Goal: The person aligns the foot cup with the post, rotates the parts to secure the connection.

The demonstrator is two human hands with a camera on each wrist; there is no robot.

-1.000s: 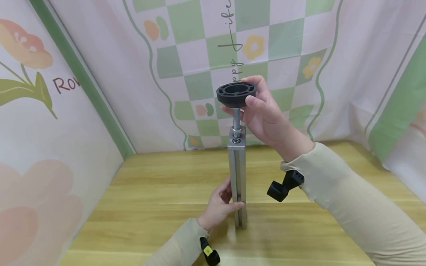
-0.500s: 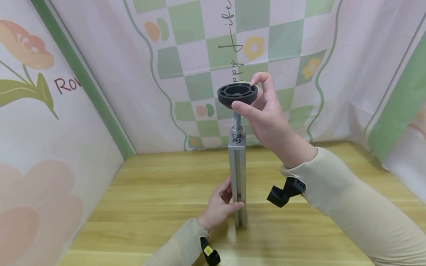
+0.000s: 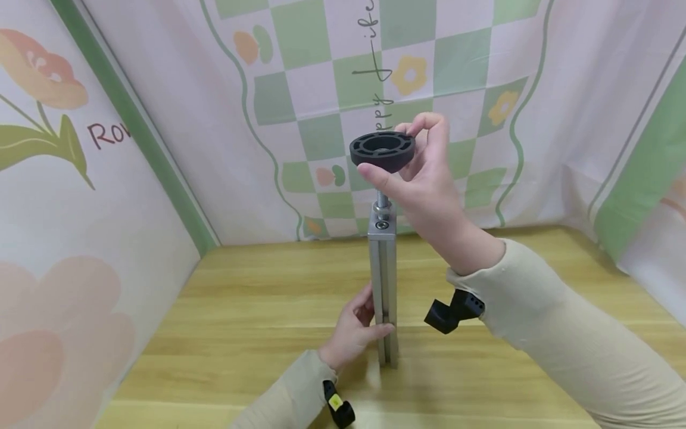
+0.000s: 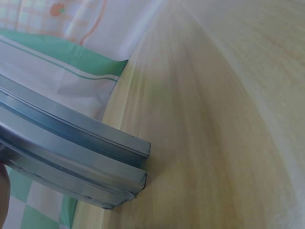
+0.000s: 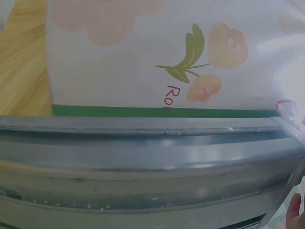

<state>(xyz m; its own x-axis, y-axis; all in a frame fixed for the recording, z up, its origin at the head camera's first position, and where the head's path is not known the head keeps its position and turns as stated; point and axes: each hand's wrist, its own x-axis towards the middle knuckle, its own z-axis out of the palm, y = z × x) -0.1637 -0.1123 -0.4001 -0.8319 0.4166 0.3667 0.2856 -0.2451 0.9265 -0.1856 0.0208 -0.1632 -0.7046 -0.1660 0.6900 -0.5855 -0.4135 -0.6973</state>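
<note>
An aluminium extrusion profile (image 3: 389, 274) stands upright, its lower end at the wooden table. My left hand (image 3: 349, 335) grips it low down, thumb across the front slot. On the top plate (image 3: 377, 234) sit a socket-head screw (image 3: 382, 225) and a nut on a threaded rod (image 3: 382, 199). The rod carries a round black levelling foot (image 3: 370, 157), ribbed face up. My right hand (image 3: 431, 185) holds the foot's rim, thumb at the front and fingers behind. In the left wrist view the slotted profile (image 4: 81, 148) shows its lower end; its side (image 5: 143, 152) fills the lower right wrist view.
The wooden table (image 3: 257, 310) stretches around the profile. A checked cloth backdrop (image 3: 300, 101) hangs behind it, with a flower-printed panel (image 3: 53, 226) on the left. Black wrist cameras are fixed at both sleeves (image 3: 530, 298).
My right hand has shifted its grip round the levelling foot: the thumb has slid left along the front rim, and the fingers have moved back to the right. The left hand stays put.
</note>
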